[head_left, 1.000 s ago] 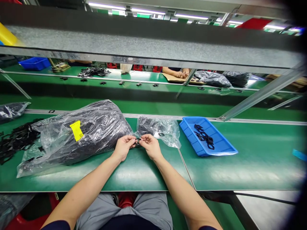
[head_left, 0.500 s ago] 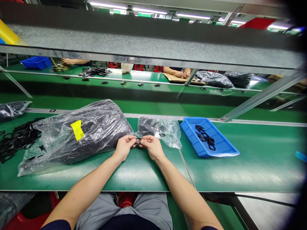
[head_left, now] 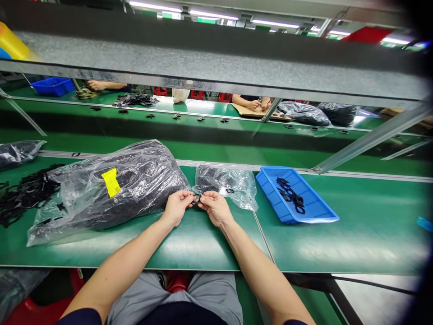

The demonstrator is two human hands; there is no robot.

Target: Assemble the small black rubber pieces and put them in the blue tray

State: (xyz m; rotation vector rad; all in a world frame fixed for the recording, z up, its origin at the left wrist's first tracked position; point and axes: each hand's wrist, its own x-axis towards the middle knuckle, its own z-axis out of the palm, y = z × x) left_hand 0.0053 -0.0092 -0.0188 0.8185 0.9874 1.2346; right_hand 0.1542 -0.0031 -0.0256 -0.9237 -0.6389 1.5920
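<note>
Between my fingertips is a small black ring-shaped part [head_left: 196, 199], held over the green table. My left hand [head_left: 177, 208] pinches its left side, and my right hand [head_left: 215, 208] grips the right side. Fingers cover much of the part, so its full outline is hidden. Left of my hands lies a large clear plastic bag [head_left: 142, 180] filled with dark parts, bearing a yellow label [head_left: 111, 183]. Just beyond my right hand sits a smaller clear bag [head_left: 245, 183] with dark contents, and a black ring-shaped part [head_left: 230, 191] rests on it.
A blue tray [head_left: 316, 203] holding several black parts stands at right. Loose black parts [head_left: 29, 192] are heaped at far left. Across the belt, small black parts [head_left: 201, 118] lie in a row, and other people's hands [head_left: 259, 104] are at work. A metal shelf [head_left: 216, 63] spans overhead.
The camera view has shifted slightly. Both hands keep hold of the black part, with only small finger movements around it.
</note>
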